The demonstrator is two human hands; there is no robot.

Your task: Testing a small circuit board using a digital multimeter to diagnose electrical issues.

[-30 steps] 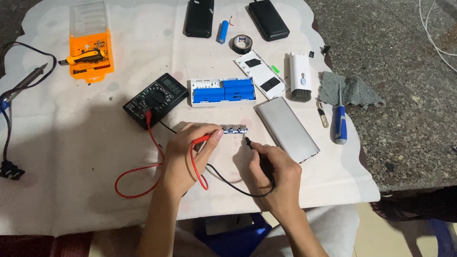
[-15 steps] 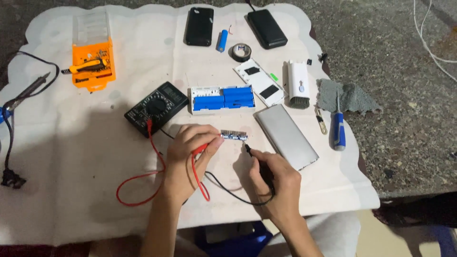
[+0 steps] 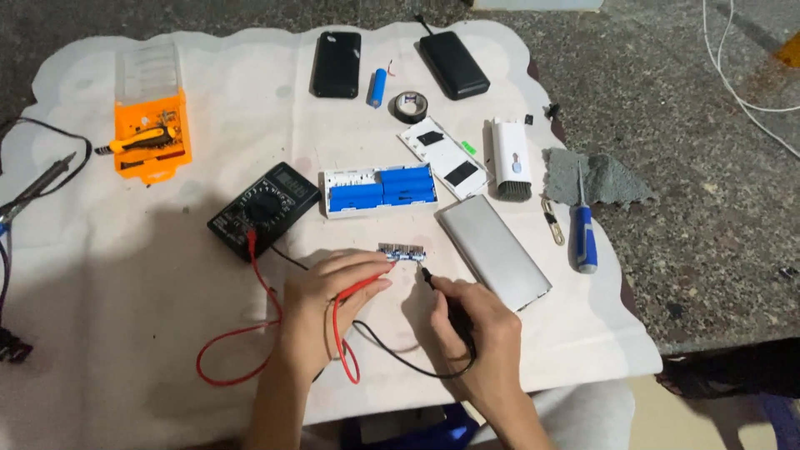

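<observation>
My left hand [image 3: 321, 304] pinches a red probe, its tip touching the left end of a small blue circuit board [image 3: 402, 252] on the white cloth. My right hand [image 3: 475, 329] grips a black probe, whose tip points at the board's right end. Red and black leads run back to a black multimeter [image 3: 263, 208] just beyond my left hand. A white tray holding blue battery cells [image 3: 381, 189] lies behind the board. A silver metal case [image 3: 493, 250] lies to the right of it.
An orange parts box with a screwdriver [image 3: 152, 133] sits far left. Two black phone-sized units [image 3: 336, 63] [image 3: 454, 64], a loose blue cell [image 3: 378, 87] and a tape roll [image 3: 410, 106] lie at the back. A blue-handled screwdriver [image 3: 584, 235] and grey cloth [image 3: 596, 177] rest on the right.
Both hands stay on the probes at the small board; the red tip has settled onto its left end. The view has shifted slightly.
</observation>
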